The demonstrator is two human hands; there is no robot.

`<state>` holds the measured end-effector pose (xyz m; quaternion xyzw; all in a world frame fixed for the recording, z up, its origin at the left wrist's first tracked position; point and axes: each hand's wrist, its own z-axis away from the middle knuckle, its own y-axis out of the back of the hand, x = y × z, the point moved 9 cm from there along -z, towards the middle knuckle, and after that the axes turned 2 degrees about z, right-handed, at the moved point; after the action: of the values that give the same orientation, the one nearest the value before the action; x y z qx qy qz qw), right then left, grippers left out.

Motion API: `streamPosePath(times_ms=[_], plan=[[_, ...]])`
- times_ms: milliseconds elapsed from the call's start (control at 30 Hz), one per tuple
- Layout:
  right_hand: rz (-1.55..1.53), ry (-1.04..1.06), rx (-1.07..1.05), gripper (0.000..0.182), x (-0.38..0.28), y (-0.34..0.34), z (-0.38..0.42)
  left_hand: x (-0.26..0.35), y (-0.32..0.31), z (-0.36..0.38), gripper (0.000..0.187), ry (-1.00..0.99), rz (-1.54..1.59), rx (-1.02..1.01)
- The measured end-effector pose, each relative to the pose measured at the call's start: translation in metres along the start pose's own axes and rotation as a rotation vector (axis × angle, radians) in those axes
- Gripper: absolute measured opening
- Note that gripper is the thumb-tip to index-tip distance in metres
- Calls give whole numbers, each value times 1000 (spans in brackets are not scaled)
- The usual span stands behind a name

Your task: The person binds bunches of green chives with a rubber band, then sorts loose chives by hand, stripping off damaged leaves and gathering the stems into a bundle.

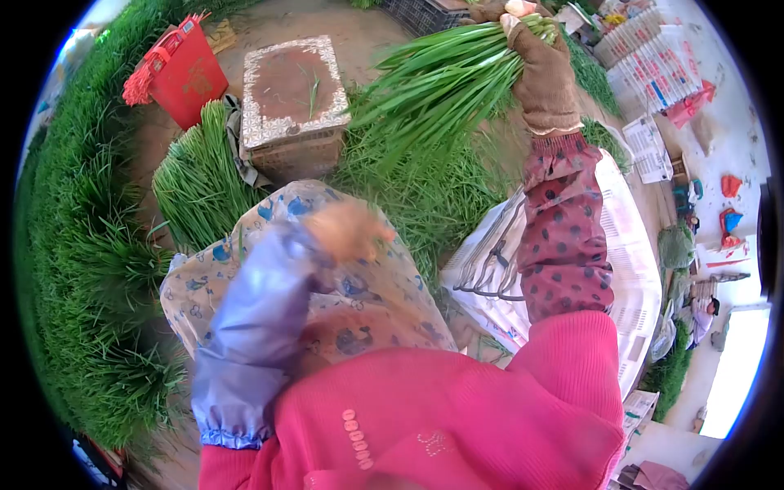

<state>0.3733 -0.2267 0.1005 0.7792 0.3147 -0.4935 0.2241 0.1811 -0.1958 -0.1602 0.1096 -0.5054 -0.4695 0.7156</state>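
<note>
My right hand (549, 73), in a brown knit glove, is closed around a bunch of green chives (453, 73). The long leaves fan out to the left, above loose greens on the floor. My left hand (349, 232) is held over my lap, near a pale plastic apron (392, 298) with blue prints. Motion smears its fingers, so I cannot see whether they are open or closed. Beneath my right forearm lies a white printed sheet (625, 237), with dark wire hooks (494, 265) on its left part.
A box with a patterned top (296, 90) stands ahead, beside a stacked heap of chives (200, 184). Behind them is a red bag (188, 73). Dense greens (90, 302) line the left side. Loose chives (416, 196) cover the floor ahead. White printed stacks (649, 61) stand at far right.
</note>
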Motion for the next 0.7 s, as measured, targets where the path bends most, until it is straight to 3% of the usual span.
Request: streamPosePath(times_ms=[33, 100, 167, 233, 267, 333, 367, 400, 433, 467, 500, 533, 633, 667, 700], plan=[[1, -3, 7, 14, 2, 1, -1, 20, 41, 27, 46, -2, 162, 161], [22, 61, -134, 15, 1, -10, -4, 34, 113, 67, 52, -297, 449, 642], [76, -9, -101, 15, 9, -9, -4, 32, 167, 96, 66, -512, 512, 960], [-249, -48, -265, 15, 15, -32, -3, 39, 201, 124, 81, -550, 313, 1186], [-256, -100, -351, 17, 21, -41, -4, 32, 210, 115, 81, -547, 313, 1178], [-228, -93, -364, 19, 24, -57, -3, 18, 220, 93, 104, -682, 584, 1010], [-195, -76, -384, 21, 24, -69, -4, 15, 214, 86, 104, -668, 576, 1011], [-211, -71, -388, 21, 23, -80, -5, 28, 206, 72, 96, -789, 728, 900], [-315, -121, -382, 20, 23, -91, -4, 33, 198, 65, 91, -785, 859, 792], [-419, -175, -375, 20, 24, -102, -2, 38, 190, 58, 85, -770, 990, 690], [-520, -232, -366, 20, 25, -113, 0, 38, 176, 53, 82, -635, 1098, 599], [-478, -256, -299, 19, 27, -119, -2, 36, 167, 49, 66, -633, 1257, 562], [-280, -313, -249, 22, 46, -140, -7, 10, 144, 39, 50, -502, 1472, 591], [-285, -328, -242, 22, 54, -147, -10, 3, 143, 39, 35, -507, 1557, 639], [-69, -233, -278, 26, 56, -154, -17, -5, 139, 36, 27, -577, 1663, 581]])
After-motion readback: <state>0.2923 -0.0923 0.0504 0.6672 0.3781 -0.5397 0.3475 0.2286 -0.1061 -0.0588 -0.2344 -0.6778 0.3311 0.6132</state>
